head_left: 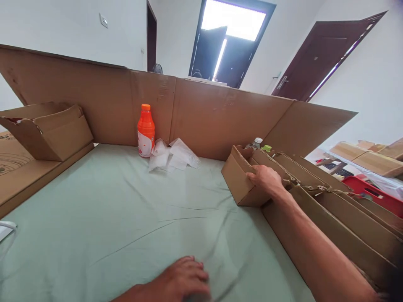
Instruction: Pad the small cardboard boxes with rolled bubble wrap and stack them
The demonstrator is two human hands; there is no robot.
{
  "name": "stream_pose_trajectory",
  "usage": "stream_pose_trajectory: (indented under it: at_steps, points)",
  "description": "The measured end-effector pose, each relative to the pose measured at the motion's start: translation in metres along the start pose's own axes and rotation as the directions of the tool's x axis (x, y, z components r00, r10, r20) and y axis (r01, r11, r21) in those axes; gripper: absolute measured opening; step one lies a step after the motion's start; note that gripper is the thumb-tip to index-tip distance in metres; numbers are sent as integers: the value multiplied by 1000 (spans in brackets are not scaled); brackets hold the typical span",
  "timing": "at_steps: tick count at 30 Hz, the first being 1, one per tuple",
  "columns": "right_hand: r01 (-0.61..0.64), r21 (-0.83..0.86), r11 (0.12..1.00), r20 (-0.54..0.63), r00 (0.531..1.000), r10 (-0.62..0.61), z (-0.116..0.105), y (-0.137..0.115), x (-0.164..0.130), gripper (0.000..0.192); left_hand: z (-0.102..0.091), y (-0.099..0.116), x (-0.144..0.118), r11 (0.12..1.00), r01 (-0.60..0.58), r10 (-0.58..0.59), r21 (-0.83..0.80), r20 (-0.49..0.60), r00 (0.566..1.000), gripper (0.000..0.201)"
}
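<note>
My right hand [266, 178] reaches out to the right and grips the top edge of a small open cardboard box [241, 178], the first in a row of cardboard boxes [321, 201] along the right side. My left hand [182, 279] lies flat on the pale green cloth [126, 222] at the bottom of the view, holding nothing. An orange bottle [145, 131] with an orange cap stands upright at the back. Crumpled clear plastic bags [171, 157] lie right beside it.
A tall cardboard wall [201, 113] runs along the back and right. Another open cardboard box [47, 130] sits at the left on flat cardboard. Two bottle tops [261, 144] show behind the small box. A red crate [374, 191] and more boxes lie far right.
</note>
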State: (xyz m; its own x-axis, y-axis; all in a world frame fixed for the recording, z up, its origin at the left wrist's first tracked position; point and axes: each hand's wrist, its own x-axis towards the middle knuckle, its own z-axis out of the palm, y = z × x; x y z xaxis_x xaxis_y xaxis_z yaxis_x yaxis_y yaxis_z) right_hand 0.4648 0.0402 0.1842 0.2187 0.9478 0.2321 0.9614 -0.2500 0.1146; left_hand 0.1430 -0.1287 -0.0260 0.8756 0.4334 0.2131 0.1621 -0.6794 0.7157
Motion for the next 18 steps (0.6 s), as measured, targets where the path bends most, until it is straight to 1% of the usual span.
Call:
stream_pose_trajectory:
  at_steps: [1,2,3,4,5,6,7,8,9,10,11,12,13,14,15,16,17,18]
  points:
    - [18,8,1000,20,1000,-18,-1,-3,-6,16,-12,-1,-9,995,82,-87,-57,-93,992,43]
    - [38,14,999,39,998,-38,-2,-6,-15,16,-25,-2,-19,977,182,-202,-106,-216,955,48]
    - [74,28,997,55,996,-76,-3,-11,-27,16,-40,-4,-30,948,285,-318,-144,-335,887,46]
    - [135,58,989,60,989,-138,-5,-16,-40,17,-54,-7,-41,915,367,-403,-168,-444,800,47]
    - [216,102,971,51,974,-222,-8,-22,-55,19,-66,-9,-51,884,430,-458,-186,-533,711,50]
    - [315,161,935,28,946,-324,-12,-29,-70,22,-76,-11,-60,855,477,-496,-202,-585,641,55]
    - [425,233,875,-6,900,-436,-16,-36,-86,25,-84,-13,-68,831,513,-521,-215,-621,585,62]
    - [529,312,789,-46,838,-544,-20,-43,-101,26,-89,-14,-74,812,538,-541,-227,-639,547,69]
    - [609,390,691,-97,773,-627,-25,-49,-115,25,-92,-14,-78,799,551,-554,-240,-650,520,76]
    - [654,460,601,-159,726,-669,-30,-52,-127,23,-93,-13,-82,792,556,-562,-252,-658,501,82]
    - [670,524,526,-233,706,-668,-33,-54,-137,23,-93,-11,-84,788,556,-566,-263,-665,488,85]
    - [659,584,473,-311,721,-619,-33,-53,-145,27,-91,-10,-85,786,556,-571,-272,-664,482,86]
    - [622,644,445,-379,765,-521,-31,-50,-151,30,-89,-8,-86,782,555,-578,-282,-661,479,84]
    - [561,706,433,-417,823,-386,-24,-46,-155,32,-87,-7,-86,778,556,-587,-292,-654,477,81]
    - [476,772,421,-407,879,-247,-15,-42,-157,32,-84,-6,-87,773,558,-596,-302,-645,477,76]
    - [371,836,404,-345,929,-138,-2,-38,-159,33,-82,-6,-87,770,557,-604,-311,-637,480,72]
    - [255,888,382,-246,966,-74,13,-36,-161,34,-79,-7,-87,771,552,-606,-317,-633,482,68]
    - [144,923,357,-132,990,-57,30,-35,-163,37,-77,-8,-86,773,547,-606,-323,-631,484,65]
